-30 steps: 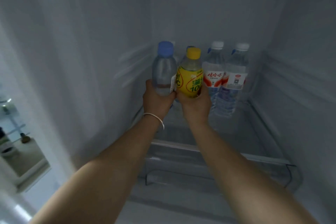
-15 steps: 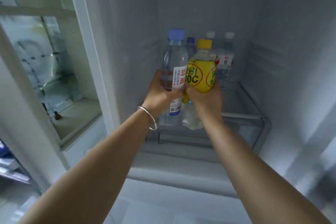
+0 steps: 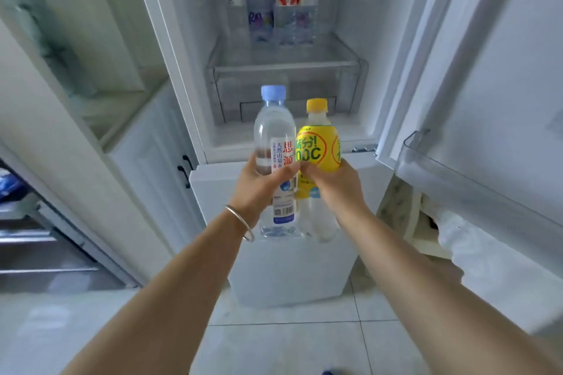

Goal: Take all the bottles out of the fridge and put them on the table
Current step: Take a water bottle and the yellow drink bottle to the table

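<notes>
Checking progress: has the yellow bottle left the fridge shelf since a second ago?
Yes. The yellow bottle has come out toward the camera, clear of the fridge shelf.

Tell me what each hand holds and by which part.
Left hand grips the blue-capped water bottle around its middle; right hand grips the yellow-capped drink bottle around its middle, at the label.

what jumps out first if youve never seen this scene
Two bottles held up side by side in the middle: a clear water bottle with a pale blue cap in the left hand, and a yellow-labelled bottle with a yellow cap in the right hand. Behind them the fridge stands open, with four more bottles upright on its shelf.
</notes>
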The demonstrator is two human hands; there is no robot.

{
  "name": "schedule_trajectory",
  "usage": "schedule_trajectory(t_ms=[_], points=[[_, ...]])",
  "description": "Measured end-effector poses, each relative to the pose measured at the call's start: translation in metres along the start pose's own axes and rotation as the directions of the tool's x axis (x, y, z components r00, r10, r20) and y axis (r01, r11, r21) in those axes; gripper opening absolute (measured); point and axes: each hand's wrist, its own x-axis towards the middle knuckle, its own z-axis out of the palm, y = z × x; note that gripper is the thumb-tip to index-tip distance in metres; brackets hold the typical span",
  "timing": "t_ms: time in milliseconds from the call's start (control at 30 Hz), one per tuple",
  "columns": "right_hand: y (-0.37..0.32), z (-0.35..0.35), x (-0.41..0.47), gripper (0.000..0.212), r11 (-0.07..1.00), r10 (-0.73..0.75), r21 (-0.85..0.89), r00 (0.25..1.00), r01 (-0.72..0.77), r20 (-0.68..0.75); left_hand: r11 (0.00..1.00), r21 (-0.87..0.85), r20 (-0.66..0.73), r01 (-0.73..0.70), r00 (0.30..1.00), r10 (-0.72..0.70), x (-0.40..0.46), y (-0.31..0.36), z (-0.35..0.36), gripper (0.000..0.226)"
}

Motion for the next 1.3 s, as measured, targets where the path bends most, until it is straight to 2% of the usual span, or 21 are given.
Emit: schedule_trajectory(t_ms=[100, 233, 300, 333, 400, 467, 600, 700, 767, 833, 900, 1033, 1133, 1167, 1233, 1300], points=[[0.029, -0.021, -0.034, 0.039, 0.999, 0.048, -0.003, 0.999, -0.048, 0.003, 0.996, -0.025, 0.021, 0.081, 0.997, -0.081, -0.039, -0.018, 0.016, 0.048], [0.058, -0.052, -0.079, 0.054, 0.997, 0.082, -0.001, 0.995, -0.082, 0.064, 0.993, -0.014, 0.003, 0.118, 0.993, -0.118, -0.094, -0.039, 0.041, 0.049], [0.073, -0.073, -0.1, 0.057, 0.997, 0.081, -0.001, 0.991, -0.082, 0.107, 0.991, -0.015, -0.001, 0.137, 0.991, -0.137, -0.124, -0.049, 0.057, 0.061], [0.081, -0.084, -0.111, 0.055, 0.997, 0.082, -0.005, 0.989, -0.082, 0.125, 0.989, -0.014, -0.007, 0.148, 0.989, -0.148, -0.139, -0.055, 0.066, 0.071], [0.1, -0.107, -0.132, 0.035, 0.996, 0.086, -0.007, 0.983, -0.086, 0.162, 0.984, -0.03, -0.029, 0.175, 0.984, -0.176, -0.169, -0.067, 0.085, 0.081], [0.12, -0.131, -0.155, 0.023, 0.996, 0.089, -0.01, 0.977, -0.089, 0.192, 0.976, -0.054, -0.045, 0.212, 0.976, -0.215, -0.201, -0.08, 0.104, 0.076], [0.153, -0.176, -0.202, 0.031, 0.988, 0.15, 0.003, 0.962, -0.155, 0.228, 0.952, -0.053, -0.022, 0.301, 0.953, -0.302, -0.26, -0.105, 0.14, 0.072], [0.169, -0.201, -0.232, 0.035, 0.981, 0.191, 0.001, 0.951, -0.196, 0.242, 0.939, -0.048, -0.009, 0.342, 0.939, -0.343, -0.293, -0.119, 0.158, 0.056], [0.18, -0.217, -0.252, 0.025, 0.975, 0.215, 0.004, 0.951, -0.222, 0.221, 0.931, -0.023, 0.023, 0.365, 0.931, -0.364, -0.312, -0.123, 0.171, 0.049], [0.19, -0.235, -0.271, 0.011, 0.972, 0.232, 0.005, 0.957, -0.236, 0.172, 0.926, 0.001, 0.078, 0.377, 0.923, -0.376, -0.331, -0.126, 0.184, 0.057], [0.201, -0.253, -0.29, 0.01, 0.968, 0.246, 0.028, 0.961, -0.251, 0.126, 0.926, 0.033, 0.143, 0.376, 0.915, -0.377, -0.347, -0.129, 0.197, 0.062], [0.221, -0.289, -0.324, 0.032, 0.937, 0.336, 0.095, 0.941, -0.337, 0.025, 0.911, 0.06, 0.245, 0.409, 0.878, -0.411, -0.374, -0.139, 0.226, 0.055], [0.237, -0.318, -0.349, 0.04, 0.901, 0.417, 0.154, 0.908, -0.406, -0.046, 0.904, 0.074, 0.311, 0.42, 0.852, -0.421, -0.393, -0.146, 0.252, 0.023], [0.241, -0.33, -0.357, 0.049, 0.893, 0.432, 0.171, 0.899, -0.416, -0.069, 0.901, 0.071, 0.329, 0.428, 0.843, -0.426, -0.399, -0.147, 0.262, 0.015], [0.25, -0.355, -0.368, 0.061, 0.881, 0.458, 0.195, 0.882, -0.432, -0.114, 0.9, 0.074, 0.374, 0.43, 0.824, -0.425, -0.407, -0.149, 0.284, 0.008], [0.256, -0.381, -0.374, 0.042, 0.873, 0.466, 0.235, 0.872, -0.427, -0.148, 0.904, 0.094, 0.429, 0.418, 0.802, -0.416, -0.412, -0.149, 0.307, 0.014]])
